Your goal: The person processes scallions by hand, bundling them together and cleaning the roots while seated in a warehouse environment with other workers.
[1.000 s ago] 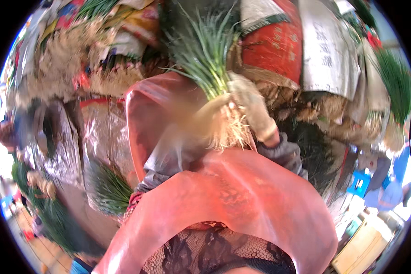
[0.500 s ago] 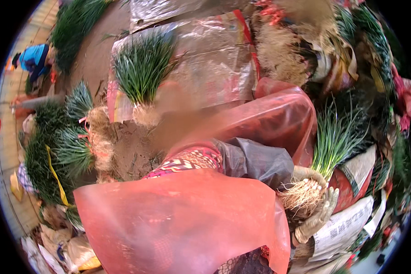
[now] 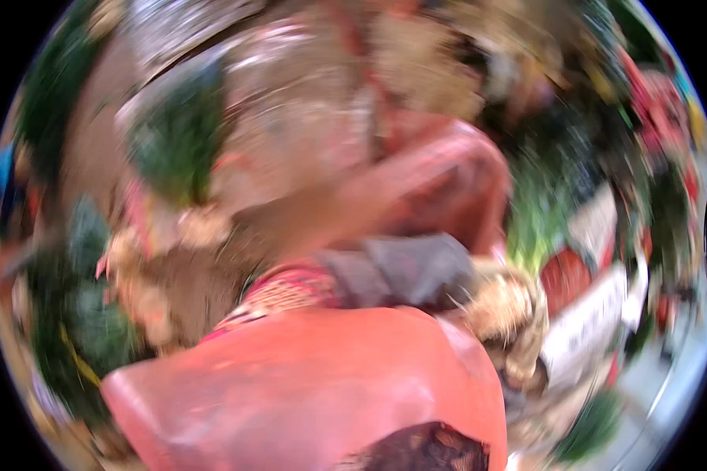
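At the left, a blurred heap of green leaves (image 3: 78,310) lies on the brown ground (image 3: 94,161), with a yellow strip (image 3: 77,355) across it and tan roots (image 3: 141,298) along its right side. Further right, a second leafy bunch (image 3: 177,141) lies at the left edge of a shiny plastic sheet (image 3: 291,129), its pale roots toward the sheet's near left corner. A translucent red apron (image 3: 314,385) covers the person's lap and the raised knee. Over it, from the left, reaches a forearm in a grey sleeve (image 3: 401,271), patterned higher up. The left hand (image 3: 489,269), in a pale glove and partly hidden, holds a spring-onion bunch (image 3: 498,309) by its base, just right of the knee; the leaves point away and the roots face the person. The right hand (image 3: 537,312), also gloved, curves beside the roots on their right; blur hides whether its fingers grip. Beyond it lie a red sack (image 3: 565,281) and a white sack (image 3: 585,323), with green leaves (image 3: 591,426) low at the right.
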Tool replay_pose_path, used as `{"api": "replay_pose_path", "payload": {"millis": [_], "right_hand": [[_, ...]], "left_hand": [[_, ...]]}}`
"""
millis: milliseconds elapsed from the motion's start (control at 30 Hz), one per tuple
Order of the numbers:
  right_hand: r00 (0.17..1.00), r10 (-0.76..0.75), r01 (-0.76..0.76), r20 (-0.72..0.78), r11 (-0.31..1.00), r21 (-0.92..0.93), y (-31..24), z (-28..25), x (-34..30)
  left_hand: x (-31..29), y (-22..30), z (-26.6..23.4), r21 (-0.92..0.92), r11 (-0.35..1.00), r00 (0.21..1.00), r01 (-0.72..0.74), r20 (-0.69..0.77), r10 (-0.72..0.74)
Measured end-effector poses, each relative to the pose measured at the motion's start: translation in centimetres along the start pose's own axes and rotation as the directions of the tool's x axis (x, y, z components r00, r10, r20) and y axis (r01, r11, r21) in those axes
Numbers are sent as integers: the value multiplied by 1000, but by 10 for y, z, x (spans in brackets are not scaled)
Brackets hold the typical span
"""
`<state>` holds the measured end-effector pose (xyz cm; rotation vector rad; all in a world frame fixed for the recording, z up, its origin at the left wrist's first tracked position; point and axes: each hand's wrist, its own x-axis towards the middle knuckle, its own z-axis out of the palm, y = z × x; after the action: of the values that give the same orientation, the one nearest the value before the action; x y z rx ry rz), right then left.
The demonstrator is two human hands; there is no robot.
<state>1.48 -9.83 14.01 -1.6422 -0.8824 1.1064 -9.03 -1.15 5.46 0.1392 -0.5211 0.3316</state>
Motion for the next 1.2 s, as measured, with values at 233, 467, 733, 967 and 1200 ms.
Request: {"api": "replay_pose_path", "payload": {"millis": [233, 467, 733, 967, 1200], "right_hand": [[910, -274, 317, 311, 944, -96, 28, 18, -20], [988, 140, -98, -67, 235, -967, 128, -67, -41], [894, -284, 122, 345, 898, 422, 9, -2, 14], [953, -213, -121, 213, 378, 918, 51, -1, 56], [868, -255, -247, 426, 523, 816, 3, 54, 66]], "left_hand": [[-31, 46, 64, -142, 979, 989, 145, -11, -148], [-4, 56, 57, 91, 966, 967, 241, 59, -247], [-37, 46, 28, -69, 821, 799, 567, -197, -569], [10, 43, 57, -287, 825, 538, 487, -645, -542], [-53, 63, 87, 74, 940, 634, 334, -756, -166]]}}
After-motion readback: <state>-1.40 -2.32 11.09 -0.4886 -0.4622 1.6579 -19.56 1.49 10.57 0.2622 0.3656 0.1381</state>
